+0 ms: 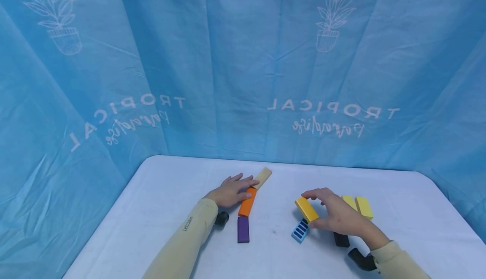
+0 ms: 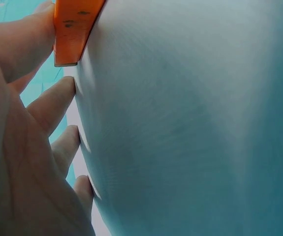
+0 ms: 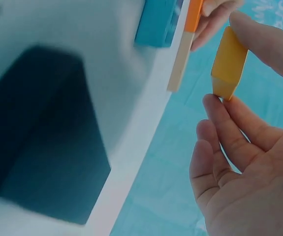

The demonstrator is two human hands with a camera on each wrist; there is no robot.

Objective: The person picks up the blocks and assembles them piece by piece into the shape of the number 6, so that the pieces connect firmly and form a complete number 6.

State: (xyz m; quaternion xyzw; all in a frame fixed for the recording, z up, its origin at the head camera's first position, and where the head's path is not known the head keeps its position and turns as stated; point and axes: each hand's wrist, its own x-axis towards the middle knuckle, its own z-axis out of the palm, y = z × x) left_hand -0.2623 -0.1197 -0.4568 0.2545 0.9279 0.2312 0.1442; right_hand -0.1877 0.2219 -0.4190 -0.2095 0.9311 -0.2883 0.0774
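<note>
The left hand (image 1: 230, 191) is lying relaxed on the left part of the surface (image 1: 273, 256), its fingers spread and uncurled. Its thumb is touching the orange block (image 1: 247, 203), and one finger is extending over the near end of the beige block (image 1: 263, 177); whether that finger is touching the beige block cannot be told. In the left wrist view, three fingertips are meeting the surface. The left sleeve (image 1: 178, 245), bearing dark lettering, is extending toward the near edge, and a small black part (image 1: 222, 218) is showing just beside its cuff.

The purple block (image 1: 243, 229), the orange block and the beige block are lying end to end, forming a row that is bending rightward toward the far edge.

Right of this row, the blue block (image 1: 299, 232) is lying on the surface, showing dark stripes. The yellow block (image 1: 306, 210) is covering its far end in the head view; the right wrist view is showing the two blocks apart.

The right hand (image 1: 339, 215) is pinching the yellow block between thumb and fingertips, holding it above the surface. The black block (image 1: 342, 240) is lying partly hidden below this hand. Two pale blocks (image 1: 364, 207) are lying side by side beyond it. A curved black part (image 1: 360, 260) is showing beside the right sleeve (image 1: 398, 262).
</note>
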